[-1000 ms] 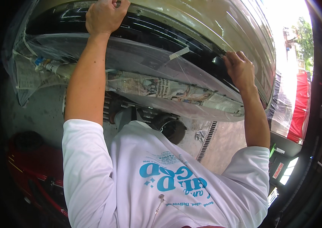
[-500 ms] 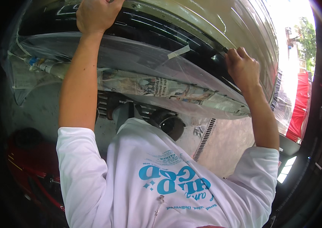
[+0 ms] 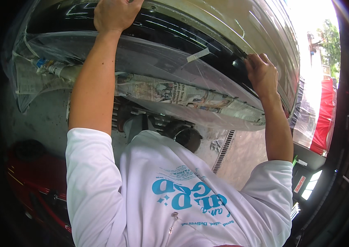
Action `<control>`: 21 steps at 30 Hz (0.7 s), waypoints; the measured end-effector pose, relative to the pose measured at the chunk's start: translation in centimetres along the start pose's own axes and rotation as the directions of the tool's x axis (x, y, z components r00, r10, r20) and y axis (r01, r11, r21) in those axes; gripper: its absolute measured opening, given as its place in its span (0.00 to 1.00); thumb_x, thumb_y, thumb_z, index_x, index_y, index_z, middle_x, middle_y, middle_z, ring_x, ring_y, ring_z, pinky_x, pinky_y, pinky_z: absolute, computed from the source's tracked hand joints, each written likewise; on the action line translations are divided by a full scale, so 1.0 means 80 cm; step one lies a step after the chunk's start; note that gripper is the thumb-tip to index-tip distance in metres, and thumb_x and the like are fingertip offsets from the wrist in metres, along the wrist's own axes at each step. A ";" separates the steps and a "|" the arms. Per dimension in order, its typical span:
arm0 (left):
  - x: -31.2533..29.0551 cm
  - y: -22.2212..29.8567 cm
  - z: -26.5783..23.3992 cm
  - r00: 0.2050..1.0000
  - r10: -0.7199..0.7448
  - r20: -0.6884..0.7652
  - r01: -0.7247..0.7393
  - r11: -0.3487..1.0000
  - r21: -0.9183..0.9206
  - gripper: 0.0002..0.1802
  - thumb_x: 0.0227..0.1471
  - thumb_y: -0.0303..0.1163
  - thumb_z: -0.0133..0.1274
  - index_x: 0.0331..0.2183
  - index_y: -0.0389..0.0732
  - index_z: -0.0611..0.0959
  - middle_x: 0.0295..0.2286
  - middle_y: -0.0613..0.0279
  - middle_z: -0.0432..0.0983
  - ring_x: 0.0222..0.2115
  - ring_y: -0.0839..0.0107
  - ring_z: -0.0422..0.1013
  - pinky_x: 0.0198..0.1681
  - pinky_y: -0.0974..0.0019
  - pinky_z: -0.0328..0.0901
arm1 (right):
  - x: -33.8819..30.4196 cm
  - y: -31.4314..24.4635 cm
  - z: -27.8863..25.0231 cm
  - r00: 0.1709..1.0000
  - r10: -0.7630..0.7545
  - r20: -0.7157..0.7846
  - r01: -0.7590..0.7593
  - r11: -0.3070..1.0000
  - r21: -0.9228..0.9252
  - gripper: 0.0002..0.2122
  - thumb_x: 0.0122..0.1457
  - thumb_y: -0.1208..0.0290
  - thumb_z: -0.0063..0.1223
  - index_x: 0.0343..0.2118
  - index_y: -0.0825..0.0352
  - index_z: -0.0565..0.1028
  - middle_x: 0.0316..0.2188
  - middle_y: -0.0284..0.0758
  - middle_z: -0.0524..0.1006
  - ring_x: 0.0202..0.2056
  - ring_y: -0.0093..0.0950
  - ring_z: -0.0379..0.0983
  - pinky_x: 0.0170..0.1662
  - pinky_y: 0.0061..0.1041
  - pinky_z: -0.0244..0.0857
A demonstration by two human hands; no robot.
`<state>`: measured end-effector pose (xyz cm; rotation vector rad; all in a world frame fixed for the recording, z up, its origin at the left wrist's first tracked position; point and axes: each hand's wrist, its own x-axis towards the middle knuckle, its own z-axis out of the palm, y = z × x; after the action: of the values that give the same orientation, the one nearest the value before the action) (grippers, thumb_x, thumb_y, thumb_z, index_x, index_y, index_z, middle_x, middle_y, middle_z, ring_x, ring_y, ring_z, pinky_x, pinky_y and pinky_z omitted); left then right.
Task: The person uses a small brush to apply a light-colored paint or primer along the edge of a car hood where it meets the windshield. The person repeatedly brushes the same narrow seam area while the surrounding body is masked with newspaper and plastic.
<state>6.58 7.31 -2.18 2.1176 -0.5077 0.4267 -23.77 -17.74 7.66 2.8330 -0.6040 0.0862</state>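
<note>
Fingers (image 3: pixel 256 61) of left hand (image 3: pixel 116 16) and right hand (image 3: pixel 263 77) curled at the black panel (image 3: pixel 162 28), grip unclear

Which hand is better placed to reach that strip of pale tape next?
Probably the right hand: it looks nearer the pale tape. The left hand is farther off along the black band, partly cut off by the picture's top edge.

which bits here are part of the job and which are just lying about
Part of the job:
- left hand and right hand, at the panel's edge
- glossy black panel
- gold body panel
- tape strip
- clear plastic sheeting
- newspaper wrapping

Just about:
- dark round container
- red sheet
</note>
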 end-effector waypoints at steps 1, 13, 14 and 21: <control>0.001 0.000 0.001 1.000 0.008 -0.004 -0.008 1.000 -0.003 0.14 0.49 0.40 0.61 0.25 0.41 0.77 0.22 0.50 0.78 0.28 0.44 0.76 0.32 0.46 0.69 | 0.000 0.000 0.001 1.000 0.005 -0.011 -0.005 1.000 0.003 0.07 0.63 0.62 0.62 0.37 0.58 0.80 0.36 0.38 0.81 0.35 0.47 0.82 0.37 0.47 0.75; 0.001 -0.002 0.005 1.000 0.011 -0.005 -0.011 0.999 0.050 0.15 0.50 0.41 0.61 0.26 0.39 0.76 0.22 0.48 0.77 0.27 0.43 0.75 0.32 0.45 0.68 | 0.047 0.029 -0.014 0.960 -0.222 0.173 0.228 0.974 -0.017 0.07 0.63 0.64 0.61 0.36 0.61 0.82 0.38 0.41 0.81 0.34 0.46 0.82 0.39 0.44 0.75; -0.003 0.000 0.008 0.999 0.033 0.015 -0.034 0.999 0.028 0.15 0.50 0.40 0.61 0.26 0.39 0.76 0.22 0.48 0.76 0.27 0.43 0.75 0.32 0.45 0.68 | 0.063 0.056 -0.023 0.933 -0.194 0.304 0.126 0.965 0.230 0.06 0.61 0.66 0.63 0.36 0.61 0.83 0.38 0.42 0.82 0.35 0.45 0.81 0.41 0.42 0.75; 0.000 -0.001 -0.002 1.000 0.011 -0.004 -0.010 0.998 0.065 0.15 0.50 0.40 0.60 0.26 0.40 0.76 0.21 0.48 0.76 0.28 0.43 0.75 0.33 0.45 0.68 | 0.021 0.016 -0.015 0.983 -0.154 0.104 0.158 0.987 -0.030 0.07 0.62 0.62 0.63 0.37 0.60 0.81 0.37 0.39 0.81 0.35 0.46 0.82 0.39 0.45 0.76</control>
<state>6.58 7.47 -2.16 2.1765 -0.5089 0.4594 -22.81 -19.25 9.31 2.8491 -0.3973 -0.0966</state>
